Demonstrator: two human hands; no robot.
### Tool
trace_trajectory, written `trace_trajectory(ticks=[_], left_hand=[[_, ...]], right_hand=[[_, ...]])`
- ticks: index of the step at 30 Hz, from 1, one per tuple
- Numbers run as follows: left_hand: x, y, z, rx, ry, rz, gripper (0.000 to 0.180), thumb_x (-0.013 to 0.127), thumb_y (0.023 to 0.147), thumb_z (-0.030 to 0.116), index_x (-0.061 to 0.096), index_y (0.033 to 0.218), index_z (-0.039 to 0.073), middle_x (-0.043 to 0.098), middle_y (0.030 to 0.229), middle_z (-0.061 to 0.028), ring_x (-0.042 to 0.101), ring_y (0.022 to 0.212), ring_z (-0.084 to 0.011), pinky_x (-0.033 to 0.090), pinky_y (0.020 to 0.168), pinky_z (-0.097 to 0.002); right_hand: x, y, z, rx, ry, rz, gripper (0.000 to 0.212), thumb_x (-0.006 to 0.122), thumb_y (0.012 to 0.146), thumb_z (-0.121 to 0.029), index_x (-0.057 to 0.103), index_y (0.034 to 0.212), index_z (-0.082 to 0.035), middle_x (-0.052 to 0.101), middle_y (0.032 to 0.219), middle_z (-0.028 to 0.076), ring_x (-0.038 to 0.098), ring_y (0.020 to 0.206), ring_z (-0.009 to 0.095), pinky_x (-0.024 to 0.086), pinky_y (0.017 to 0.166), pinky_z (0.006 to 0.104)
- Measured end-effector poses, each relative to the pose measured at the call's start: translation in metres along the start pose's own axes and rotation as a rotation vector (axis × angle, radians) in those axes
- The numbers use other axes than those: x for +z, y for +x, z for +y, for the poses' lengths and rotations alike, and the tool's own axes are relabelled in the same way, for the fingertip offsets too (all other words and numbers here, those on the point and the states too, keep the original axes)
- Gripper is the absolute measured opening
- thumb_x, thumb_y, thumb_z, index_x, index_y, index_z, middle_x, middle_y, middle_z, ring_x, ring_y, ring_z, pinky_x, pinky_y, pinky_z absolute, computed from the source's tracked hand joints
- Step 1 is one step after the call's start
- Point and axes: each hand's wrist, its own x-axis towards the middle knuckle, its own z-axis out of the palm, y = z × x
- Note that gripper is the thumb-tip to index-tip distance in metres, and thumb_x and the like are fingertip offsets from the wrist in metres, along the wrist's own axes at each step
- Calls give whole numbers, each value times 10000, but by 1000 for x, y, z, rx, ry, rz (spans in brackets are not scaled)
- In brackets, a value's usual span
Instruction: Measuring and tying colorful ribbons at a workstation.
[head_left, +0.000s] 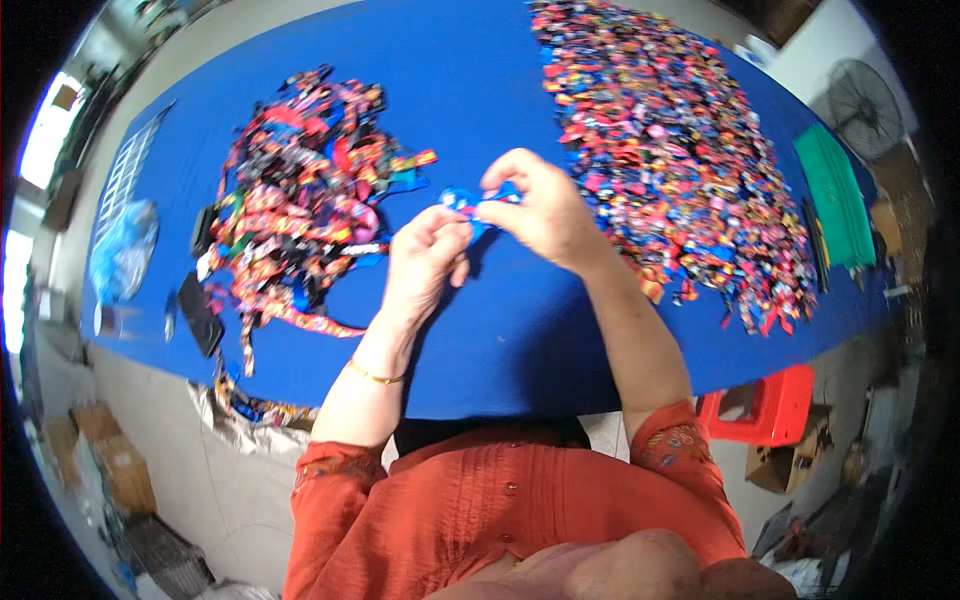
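Over the middle of the blue-covered table, my left hand and my right hand are close together. Both pinch a blue patterned fabric strip, which looks looped or folded between the fingertips; its exact shape is blurred. To the left lies a loose heap of colourful fabric strips, some trailing over the table. On the right spreads a wide shaggy piece of many short multicoloured strips, reaching close to my right forearm.
At the left are a blue plastic bag, a white wire rack and a dark flat object. A green folded cloth lies on the right, near a fan. A red plastic stool stands below the table's right front edge.
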Motion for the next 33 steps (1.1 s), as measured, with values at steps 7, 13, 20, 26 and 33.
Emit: trace_trajectory(ticks=[7,13,20,26,33], left_hand=[[-8,1,-1,71,-47,-38,142,623,941,164,560,929,37,521,700,13,445,500,-64,435,480,-229],[-9,3,-2,111,-97,-7,163,616,950,202,558,926,52,581,764,-16,548,636,-80,476,583,-234],[-4,0,3,110,-86,-15,108,610,943,141,555,974,53,627,779,-48,585,619,-111,477,573,-238],[-6,0,-3,89,-65,-13,117,642,909,71,545,973,62,615,760,-31,566,593,-91,453,510,-218],[-4,1,-5,46,-42,-60,161,666,895,69,515,838,59,569,687,-12,529,552,-72,419,479,-202]], right_hand=[[8,5,-17,274,133,-114,248,701,798,-51,571,998,16,588,815,30,539,724,69,457,622,235],[6,6,-11,317,133,-119,111,628,878,-66,580,953,1,576,748,-7,517,680,38,422,576,204],[8,4,-4,267,226,-139,119,624,907,-106,590,957,-3,597,773,1,551,710,47,440,620,198],[11,3,-5,252,77,-141,166,647,894,-151,624,951,2,638,809,25,574,762,58,470,658,222],[14,3,-9,245,26,-139,154,652,877,-128,636,884,25,661,797,38,595,731,66,496,666,238]])
